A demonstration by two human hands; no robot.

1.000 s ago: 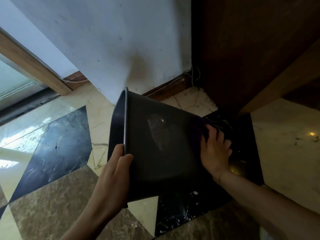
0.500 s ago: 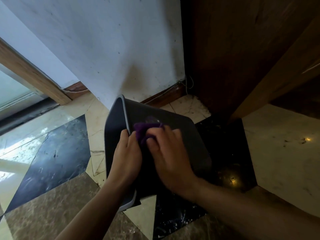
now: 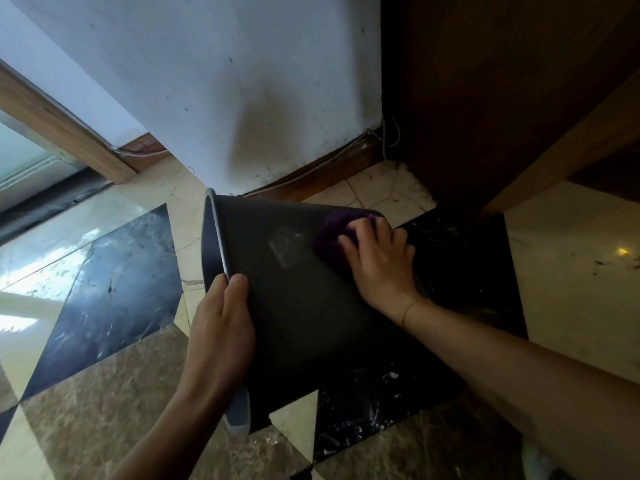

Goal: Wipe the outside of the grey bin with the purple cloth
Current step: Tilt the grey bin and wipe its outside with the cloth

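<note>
The grey bin (image 3: 298,306) is tipped on its side above the floor, its open mouth facing left and its base pointing right. My left hand (image 3: 221,330) grips the bin's rim at the near side, thumb on the outer wall. My right hand (image 3: 377,261) presses the purple cloth (image 3: 329,237) flat against the bin's outer wall near the base end. A pale scuffed patch (image 3: 285,247) shows on the wall just left of the cloth. Most of the cloth is hidden under my fingers.
A white wall (image 3: 242,81) with a wooden skirting board (image 3: 311,174) stands right behind the bin. Dark wooden furniture (image 3: 485,98) rises at the right. The floor is patterned marble tile (image 3: 104,278), with a sliding door track at the far left.
My right hand has slid the cloth from near the rim, beside my left hand, rightward along the wall to the base end. The bin has tilted back into a broader side view.
</note>
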